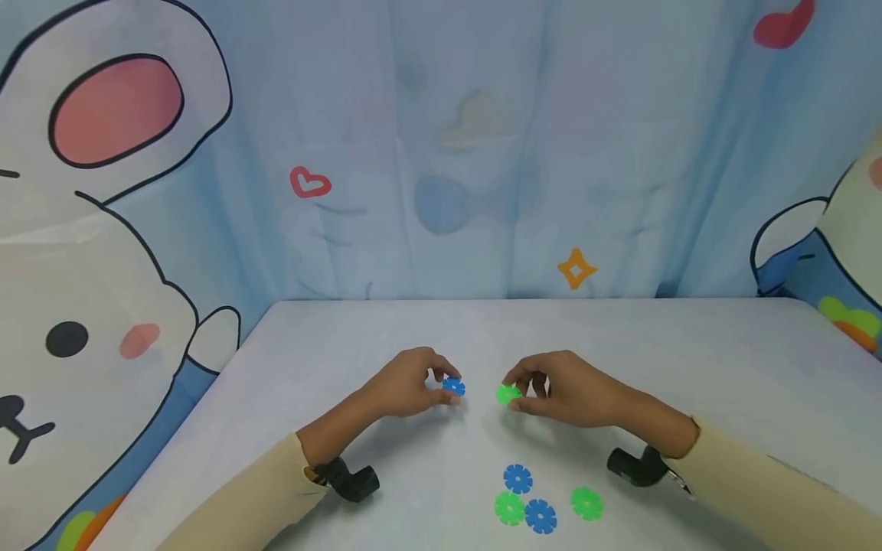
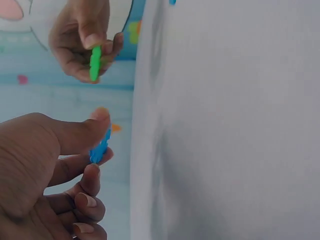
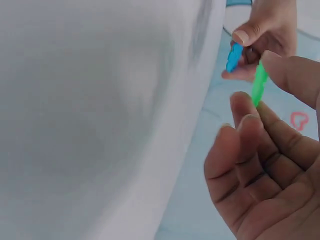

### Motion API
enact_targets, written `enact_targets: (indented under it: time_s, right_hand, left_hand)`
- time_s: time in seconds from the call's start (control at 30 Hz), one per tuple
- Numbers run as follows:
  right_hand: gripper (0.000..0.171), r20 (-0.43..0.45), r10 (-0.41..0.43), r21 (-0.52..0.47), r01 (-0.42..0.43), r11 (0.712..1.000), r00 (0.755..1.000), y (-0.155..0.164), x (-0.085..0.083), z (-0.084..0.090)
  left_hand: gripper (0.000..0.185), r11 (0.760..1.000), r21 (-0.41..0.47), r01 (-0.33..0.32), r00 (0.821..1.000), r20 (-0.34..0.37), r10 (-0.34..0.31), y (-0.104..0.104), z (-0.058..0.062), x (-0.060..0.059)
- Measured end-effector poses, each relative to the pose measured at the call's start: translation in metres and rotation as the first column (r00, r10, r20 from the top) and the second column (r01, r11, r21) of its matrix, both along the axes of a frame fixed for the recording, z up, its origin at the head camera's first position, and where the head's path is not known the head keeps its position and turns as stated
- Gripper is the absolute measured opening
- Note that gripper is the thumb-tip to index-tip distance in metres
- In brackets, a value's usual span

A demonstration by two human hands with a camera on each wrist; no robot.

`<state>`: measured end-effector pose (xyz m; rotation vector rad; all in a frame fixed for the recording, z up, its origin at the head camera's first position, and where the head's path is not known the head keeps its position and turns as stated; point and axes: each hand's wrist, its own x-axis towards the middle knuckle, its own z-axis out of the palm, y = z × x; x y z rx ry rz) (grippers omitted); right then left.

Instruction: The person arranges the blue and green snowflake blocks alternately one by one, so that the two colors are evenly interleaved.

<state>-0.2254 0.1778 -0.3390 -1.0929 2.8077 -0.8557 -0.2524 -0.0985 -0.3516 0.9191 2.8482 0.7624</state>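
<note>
My left hand [image 1: 412,384] pinches a blue notched disc [image 1: 454,386] between thumb and fingers, above the white table. Facing it, my right hand [image 1: 566,389] holds a green notched disc [image 1: 508,394] by its edge in the same way. A short gap separates the two discs. In the left wrist view the blue disc [image 2: 100,147] shows nearly edge-on, with the green disc [image 2: 95,63] beyond it. The right wrist view has the green disc [image 3: 259,84] upright at the thumb tip, and the blue disc [image 3: 234,57] behind.
Nearer me on the white table [image 1: 386,490] lie two blue discs, one farther back [image 1: 517,478] and one in front [image 1: 540,516]. A green disc [image 1: 510,508] lies beside them, another green disc [image 1: 587,503] to the right. A printed curtain [image 1: 468,252] hangs behind the table.
</note>
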Motion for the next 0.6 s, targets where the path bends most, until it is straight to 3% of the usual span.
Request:
enact_targets:
  time_s: [0.13, 0.3, 0.47, 0.6]
  right_hand:
    - [0.028, -0.021, -0.007, -0.032, 0.006, 0.999, 1.000, -0.015, -0.032, -0.002]
    - [0.030, 0.040, -0.051, -0.090, 0.054, 0.994, 0.998, -0.032, -0.064, -0.008]
    - [0.032, 0.136, -0.086, -0.104, 0.100, 0.990, 0.987, -0.045, -0.082, -0.019]
    - [0.030, 0.158, -0.065, -0.063, 0.076, 0.995, 0.985, -0.053, -0.085, -0.026]
  left_hand:
    - [0.025, 0.997, 0.050, -0.052, 0.998, 0.037, 0.050, -0.010, -0.008, -0.015]
    - [0.025, 0.992, 0.075, -0.098, 0.992, 0.089, 0.091, -0.016, -0.015, -0.027]
    - [0.027, 0.995, 0.052, -0.090, 0.994, 0.074, 0.086, -0.018, -0.023, -0.037]
    - [0.028, 0.995, 0.050, -0.082, 0.994, 0.073, 0.078, -0.020, -0.024, -0.038]
